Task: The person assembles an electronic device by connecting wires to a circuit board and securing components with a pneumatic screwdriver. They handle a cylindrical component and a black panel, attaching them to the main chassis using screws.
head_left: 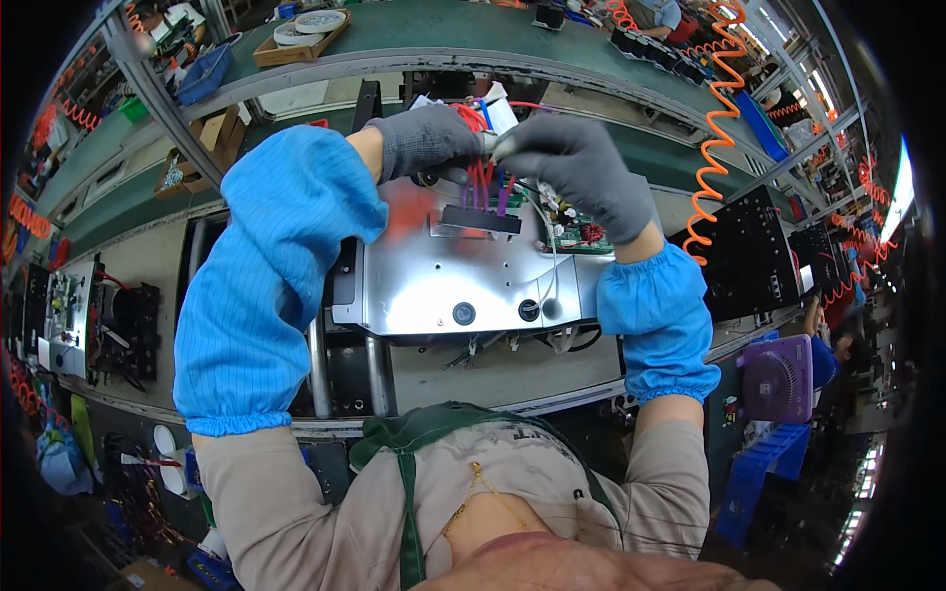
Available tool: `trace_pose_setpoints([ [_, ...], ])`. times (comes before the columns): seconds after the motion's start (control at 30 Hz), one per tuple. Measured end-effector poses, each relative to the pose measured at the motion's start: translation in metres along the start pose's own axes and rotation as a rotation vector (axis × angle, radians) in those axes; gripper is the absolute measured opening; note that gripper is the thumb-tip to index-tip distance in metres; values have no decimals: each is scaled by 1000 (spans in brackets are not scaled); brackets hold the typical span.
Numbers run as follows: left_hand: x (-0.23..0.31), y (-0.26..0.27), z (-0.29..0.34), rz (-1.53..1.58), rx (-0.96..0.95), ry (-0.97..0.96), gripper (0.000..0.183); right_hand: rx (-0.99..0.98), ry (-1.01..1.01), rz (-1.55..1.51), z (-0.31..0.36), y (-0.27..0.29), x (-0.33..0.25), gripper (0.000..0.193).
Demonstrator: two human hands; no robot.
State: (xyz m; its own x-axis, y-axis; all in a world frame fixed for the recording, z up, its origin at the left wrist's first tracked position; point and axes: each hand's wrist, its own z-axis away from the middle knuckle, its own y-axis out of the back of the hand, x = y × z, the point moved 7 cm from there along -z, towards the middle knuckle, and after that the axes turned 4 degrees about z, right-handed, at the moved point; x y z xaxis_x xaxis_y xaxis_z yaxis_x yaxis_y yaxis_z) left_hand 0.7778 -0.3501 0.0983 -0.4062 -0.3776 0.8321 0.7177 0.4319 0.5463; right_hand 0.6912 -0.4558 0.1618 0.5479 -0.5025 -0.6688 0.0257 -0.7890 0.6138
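Observation:
My left hand [429,143], in a grey glove, is closed around a bundle of red wires [469,117] above a metal chassis [424,286]. My right hand [576,167], gloved in grey too and slightly blurred, meets it at the bundle with thumb and fingers pinched together. What lies between those right fingertips is too small to make out. Below the hands, the wires run down through purple sleeves [503,202] to a black block [481,220] on the chassis. A green circuit board [581,239] sits partly under my right wrist, and a thin white cable [553,258] curves beside it.
The chassis stands on a roller conveyor [378,374]. Orange coiled hose [711,167] hangs at the right, near a black panel [744,256]. A purple fan [777,379] is at the lower right. Another unit [74,320] stands left. Beyond a rail, a green bench [424,34] carries a cardboard tray [303,44].

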Motion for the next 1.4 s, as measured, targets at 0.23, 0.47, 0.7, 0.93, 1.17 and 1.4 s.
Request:
trace_pose_setpoints([
  [0.23,26,-3,9,-503,-58,-263,15,-287,229,566,-7,-50,-23,12],
  [0.47,-9,5,-11,-157,-20,-259,17,-346,245,577,-15,-57,-27,14],
  [0.7,-19,5,-21,-265,-15,-149,50,-276,204,511,-12,-60,-17,20],
  [0.93,1,4,-7,-474,15,96,36,-246,230,579,-8,-70,-18,23],
  [1.17,-4,3,-13,-467,-17,56,68,-388,159,589,-9,-77,-8,18],
  [1.4,-11,4,-8,-56,16,183,68,-385,160,627,-6,-76,-18,18],
])
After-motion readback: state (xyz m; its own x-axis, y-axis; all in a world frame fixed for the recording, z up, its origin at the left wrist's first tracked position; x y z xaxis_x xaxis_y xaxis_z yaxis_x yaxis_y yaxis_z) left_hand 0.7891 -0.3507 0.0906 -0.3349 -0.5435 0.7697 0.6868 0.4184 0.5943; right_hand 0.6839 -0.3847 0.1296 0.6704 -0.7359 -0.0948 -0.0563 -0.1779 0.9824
